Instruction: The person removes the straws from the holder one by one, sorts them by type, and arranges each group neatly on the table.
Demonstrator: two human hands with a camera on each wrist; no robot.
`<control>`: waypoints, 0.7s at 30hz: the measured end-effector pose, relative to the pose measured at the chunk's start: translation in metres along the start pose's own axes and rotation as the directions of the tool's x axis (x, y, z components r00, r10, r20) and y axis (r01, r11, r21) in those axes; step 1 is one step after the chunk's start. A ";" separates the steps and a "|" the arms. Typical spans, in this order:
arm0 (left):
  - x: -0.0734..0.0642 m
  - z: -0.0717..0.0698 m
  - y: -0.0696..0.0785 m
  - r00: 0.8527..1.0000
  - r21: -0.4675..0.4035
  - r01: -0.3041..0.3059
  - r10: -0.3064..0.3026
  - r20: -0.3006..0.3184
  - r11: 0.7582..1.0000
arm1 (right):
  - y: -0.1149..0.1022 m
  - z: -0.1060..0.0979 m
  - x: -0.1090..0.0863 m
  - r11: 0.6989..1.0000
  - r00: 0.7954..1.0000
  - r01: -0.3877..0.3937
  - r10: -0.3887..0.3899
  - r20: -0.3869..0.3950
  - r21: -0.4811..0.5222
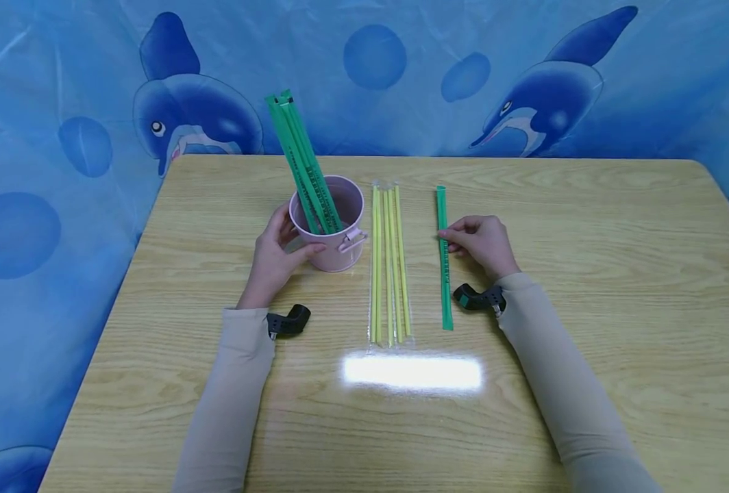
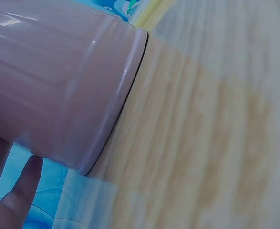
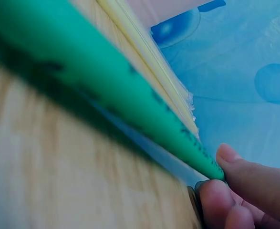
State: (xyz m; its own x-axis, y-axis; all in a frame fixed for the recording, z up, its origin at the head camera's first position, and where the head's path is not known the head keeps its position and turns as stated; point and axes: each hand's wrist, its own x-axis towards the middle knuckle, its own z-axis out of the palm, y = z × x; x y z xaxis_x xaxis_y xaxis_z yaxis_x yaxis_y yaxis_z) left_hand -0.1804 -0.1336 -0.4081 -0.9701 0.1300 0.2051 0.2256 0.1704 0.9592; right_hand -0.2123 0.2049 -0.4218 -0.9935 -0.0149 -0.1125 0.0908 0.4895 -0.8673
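My left hand (image 1: 272, 260) holds the side of a small pink metal bucket (image 1: 338, 259), thumb at the front and fingers round the far side. Several straws in green printed wrappers (image 1: 305, 164) lean to the left inside it. In the left wrist view the bucket (image 2: 58, 81) stands on the wood, with fingers (image 2: 27, 183) along its side. Between thumb and fingertips, my right hand (image 1: 484, 243) pinches one more green-wrapped straw (image 1: 445, 281), lying lengthwise before me. The right wrist view shows this straw (image 3: 144, 109) close over the table, with a gap of shadow beneath.
Several yellow straws in clear wrappers (image 1: 377, 267) lie side by side between the bucket and the right hand. The wooden table (image 1: 617, 274) ends at a blue dolphin-print sheet (image 1: 414, 123) behind it. Each wrist wears a black camera (image 1: 290, 320).
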 end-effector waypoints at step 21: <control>0.000 0.000 -0.002 1.000 0.007 -0.014 0.014 0.000 1.000 | -0.001 0.002 -0.001 1.000 1.000 0.010 -0.010 -0.014 -0.012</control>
State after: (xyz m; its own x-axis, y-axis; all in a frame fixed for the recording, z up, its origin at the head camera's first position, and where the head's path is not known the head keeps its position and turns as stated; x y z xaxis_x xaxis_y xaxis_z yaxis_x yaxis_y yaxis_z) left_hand -0.1811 -0.1342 -0.4098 -0.9667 0.1326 0.2188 0.2401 0.1750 0.9548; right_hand -0.2109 0.2030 -0.4216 -0.9953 -0.0073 -0.0969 0.0803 0.4995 -0.8626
